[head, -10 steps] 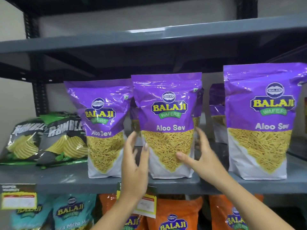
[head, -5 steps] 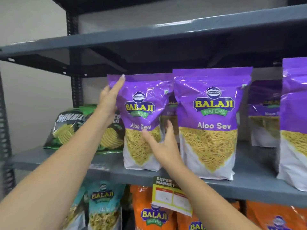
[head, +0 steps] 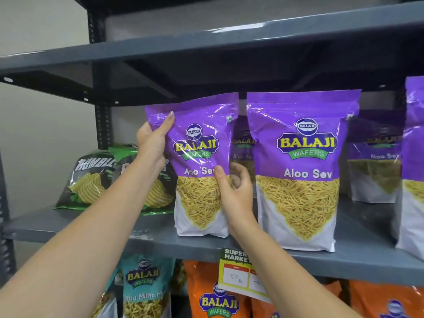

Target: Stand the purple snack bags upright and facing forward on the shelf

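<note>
Two hands, left (head: 152, 140) and right (head: 236, 191), clamp my tilted bag (head: 202, 166); its neighbour (head: 300, 171) stands squared, back ones remain.

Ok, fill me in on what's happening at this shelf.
A person is straightening purple Aloo Sev bags on the grey shelf. The left hand grips the top left corner of the leftmost purple bag, and the right hand holds its right edge. That bag stands on the shelf facing forward, leaning slightly. The next purple bag to its right stands upright, untouched. Dark chip bags lean at the far left.
</note>
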The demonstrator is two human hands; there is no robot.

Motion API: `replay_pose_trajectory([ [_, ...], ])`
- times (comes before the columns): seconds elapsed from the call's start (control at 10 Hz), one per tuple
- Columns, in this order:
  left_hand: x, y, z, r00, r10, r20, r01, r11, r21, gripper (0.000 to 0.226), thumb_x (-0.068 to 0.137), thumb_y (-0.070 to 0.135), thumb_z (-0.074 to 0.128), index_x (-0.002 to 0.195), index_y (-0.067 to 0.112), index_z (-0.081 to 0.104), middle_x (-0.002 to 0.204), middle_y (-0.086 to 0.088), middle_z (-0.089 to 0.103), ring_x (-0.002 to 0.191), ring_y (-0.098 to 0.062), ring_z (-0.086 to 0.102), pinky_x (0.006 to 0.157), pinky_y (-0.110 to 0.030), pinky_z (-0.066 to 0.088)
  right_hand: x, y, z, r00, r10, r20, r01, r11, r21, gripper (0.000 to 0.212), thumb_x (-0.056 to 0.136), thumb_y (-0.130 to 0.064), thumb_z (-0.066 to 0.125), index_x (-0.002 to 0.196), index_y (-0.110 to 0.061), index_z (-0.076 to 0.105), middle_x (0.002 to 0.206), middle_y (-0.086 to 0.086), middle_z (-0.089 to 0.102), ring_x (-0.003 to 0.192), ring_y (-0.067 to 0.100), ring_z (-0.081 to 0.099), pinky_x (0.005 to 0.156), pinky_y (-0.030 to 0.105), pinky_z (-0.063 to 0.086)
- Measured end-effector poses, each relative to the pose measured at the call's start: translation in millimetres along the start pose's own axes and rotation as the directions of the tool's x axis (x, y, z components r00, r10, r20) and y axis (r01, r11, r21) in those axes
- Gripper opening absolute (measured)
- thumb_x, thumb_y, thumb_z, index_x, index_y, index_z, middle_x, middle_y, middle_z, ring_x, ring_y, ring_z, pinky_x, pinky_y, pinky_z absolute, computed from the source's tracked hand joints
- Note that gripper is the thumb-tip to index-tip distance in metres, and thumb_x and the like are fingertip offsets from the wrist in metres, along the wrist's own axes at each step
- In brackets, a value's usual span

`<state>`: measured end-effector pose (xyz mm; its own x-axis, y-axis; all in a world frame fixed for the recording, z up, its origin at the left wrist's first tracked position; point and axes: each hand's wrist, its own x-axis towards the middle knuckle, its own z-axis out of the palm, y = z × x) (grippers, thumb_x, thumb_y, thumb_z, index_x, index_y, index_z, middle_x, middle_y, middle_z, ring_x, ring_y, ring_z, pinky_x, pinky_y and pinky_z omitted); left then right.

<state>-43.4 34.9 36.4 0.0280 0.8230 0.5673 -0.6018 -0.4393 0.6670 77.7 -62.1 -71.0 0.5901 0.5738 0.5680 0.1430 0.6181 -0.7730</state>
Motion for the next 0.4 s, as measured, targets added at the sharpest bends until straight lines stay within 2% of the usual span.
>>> replay_pose_trajectory([
  [0.1, -1.1, 1.2, 1.3, 1.000, 0.008, 0.021, -0.008, 1.000, 0.010, 0.012, 0.080, 0.020, 0.077, 0.086, 0.018, 0.067, 0.069, 0.005, 0.078, 0.062, -0.009, 0.073, 0.061, -0.027, 0.059, 1.0, 1.7, -0.3, 1.000, -0.006, -0.011, 0.006, 1.000, 0.008, 0.018, 0.082, -0.039, 0.067, 0.096, -0.038, 0.056, 0.121, 0.008, 0.066, 0.122, 0.021, 0.058, 0.105, 0.038, 0.045],
  [0.2, -6.5, 3.5, 5.3, 0.999, 0.003, 0.048, -0.005, 0.999, 0.036, 0.013, 0.080, 0.022, 0.078, 0.082, 0.019, 0.066, 0.065, 0.004, 0.077, 0.055, -0.009, 0.071, 0.055, -0.025, 0.057, -1.8, 5.4, -1.4, 1.000, -0.014, -0.004, 0.014, 1.000, -0.007, 0.023, 0.083, -0.042, 0.063, 0.103, -0.033, 0.058, 0.119, 0.005, 0.068, 0.119, 0.018, 0.060, 0.102, 0.033, 0.046],
  [0.3, -7.0, 9.3, 7.8, 0.998, 0.048, -0.040, -0.045, 0.996, 0.080, 0.026, 0.078, 0.034, 0.077, 0.091, 0.016, 0.062, 0.081, -0.002, 0.076, 0.063, -0.011, 0.071, 0.057, -0.025, 0.056, -8.3, -6.8, -3.2, 1.000, 0.009, 0.024, -0.007, 0.996, -0.085, 0.042, 0.092, -0.043, 0.051, 0.131, -0.024, 0.052, 0.127, -0.002, 0.063, 0.115, 0.009, 0.056, 0.102, 0.028, 0.042],
  [0.4, -23.7, 3.7, 3.4, 0.915, 0.322, -0.243, -0.234, 0.914, 0.330, 0.062, 0.076, 0.045, 0.069, 0.126, 0.011, 0.054, 0.127, -0.008, 0.064, 0.116, -0.023, 0.063, 0.097, -0.033, 0.048, -38.5, -9.3, -13.5, 0.999, -0.021, 0.045, 0.026, 0.992, -0.125, 0.049, 0.098, -0.041, 0.037, 0.145, -0.025, 0.036, 0.146, -0.010, 0.046, 0.131, 0.000, 0.042, 0.103, 0.013, 0.028],
])
